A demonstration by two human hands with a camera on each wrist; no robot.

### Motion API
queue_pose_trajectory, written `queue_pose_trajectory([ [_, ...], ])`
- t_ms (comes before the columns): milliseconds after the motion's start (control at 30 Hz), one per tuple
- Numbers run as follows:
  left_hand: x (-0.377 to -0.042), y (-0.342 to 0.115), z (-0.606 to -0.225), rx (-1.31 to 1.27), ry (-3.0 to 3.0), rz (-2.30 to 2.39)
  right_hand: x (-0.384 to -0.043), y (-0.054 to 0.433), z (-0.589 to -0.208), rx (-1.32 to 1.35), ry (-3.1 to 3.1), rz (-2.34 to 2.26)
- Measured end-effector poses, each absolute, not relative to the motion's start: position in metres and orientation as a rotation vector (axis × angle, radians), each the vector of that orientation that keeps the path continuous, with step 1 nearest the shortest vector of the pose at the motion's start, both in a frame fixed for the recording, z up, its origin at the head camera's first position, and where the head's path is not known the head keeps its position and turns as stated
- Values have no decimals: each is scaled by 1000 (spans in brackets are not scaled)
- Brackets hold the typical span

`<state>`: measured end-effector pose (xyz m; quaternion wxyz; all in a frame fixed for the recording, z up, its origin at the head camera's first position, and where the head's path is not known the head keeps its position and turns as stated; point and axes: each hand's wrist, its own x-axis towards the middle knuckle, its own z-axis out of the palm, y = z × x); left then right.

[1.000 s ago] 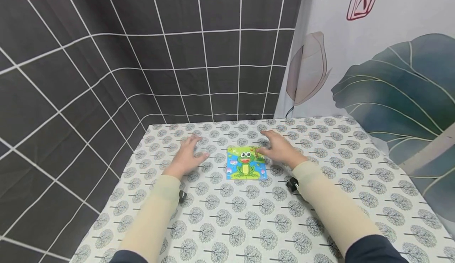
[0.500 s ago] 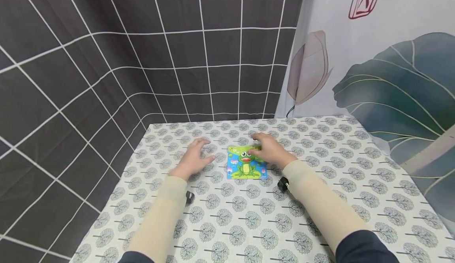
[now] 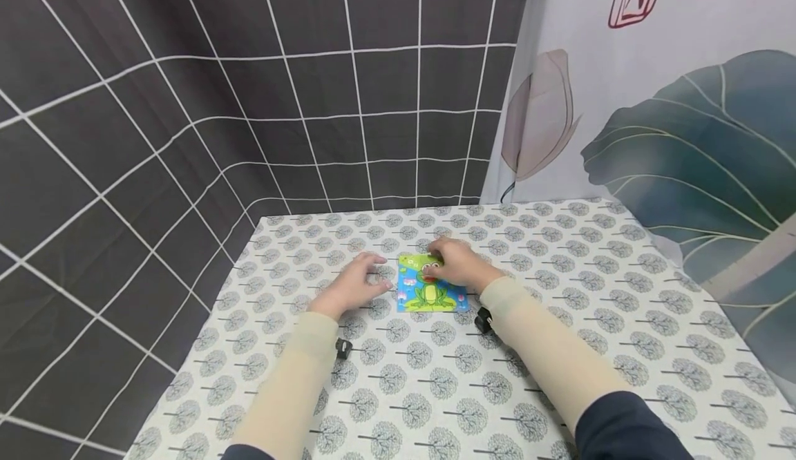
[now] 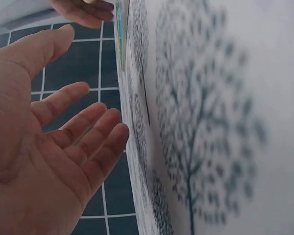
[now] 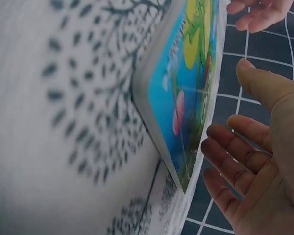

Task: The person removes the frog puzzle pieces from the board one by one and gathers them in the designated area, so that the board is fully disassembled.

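Note:
A square, thick-edged frog picture board (image 3: pixel 429 299) lies flat on the patterned cloth, and thin seam lines show on its face in the right wrist view. My right hand (image 3: pixel 461 266) is over its upper right part, covering that corner and some of the frog's face in the head view. Its fingers are loosely bent with nothing in them, seemingly apart from the board (image 5: pixel 161 88) in the right wrist view. Left of the board, my left hand (image 3: pixel 353 284) has its fingers spread and relaxed, thumb toward the board's left edge. Between its thumb and fingers (image 4: pixel 95 122) nothing is held.
A white cloth (image 3: pixel 398 391) printed with grey trees covers the table. Behind and to the left hangs a dark curtain (image 3: pixel 385 87) with white grid lines. At the right is a pale leaf-print curtain (image 3: pixel 678 135). Small black cameras (image 3: pixel 344 348) sit at both wrists.
Both hands have moved inward toward the frog board, the left going right and the right going left over its upper right corner. The board has stayed in place.

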<state>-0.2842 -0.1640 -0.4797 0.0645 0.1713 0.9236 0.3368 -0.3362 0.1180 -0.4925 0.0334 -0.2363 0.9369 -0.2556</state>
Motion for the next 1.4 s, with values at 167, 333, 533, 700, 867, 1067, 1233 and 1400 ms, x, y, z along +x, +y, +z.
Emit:
queue_pose_trajectory([
  [167, -282, -160, -483, 526, 2732, 1020, -336, 109, -492, -746, 2885, -754],
  [333, -281, -154, -488, 604, 2720, 920, -335, 102, -492, -768, 2893, -685],
  [533, -279, -145, -488, 712, 2699, 862, -339, 97, -492, -803, 2921, -632],
  [700, -276, -139, -486, 764, 2697, 753, -342, 93, -491, -798, 2891, -581],
  [867, -273, -136, -485, 784, 2727, 643, -343, 90, -487, -783, 2870, -578],
  [1067, -267, -131, -481, 758, 2736, 585, -345, 84, -484, -712, 2870, -593],
  [1233, -262, -127, -478, 736, 2727, 560, -344, 81, -481, -635, 2863, -588],
  [1400, -260, -124, -479, 727, 2742, 516, -345, 81, -481, -582, 2825, -642],
])
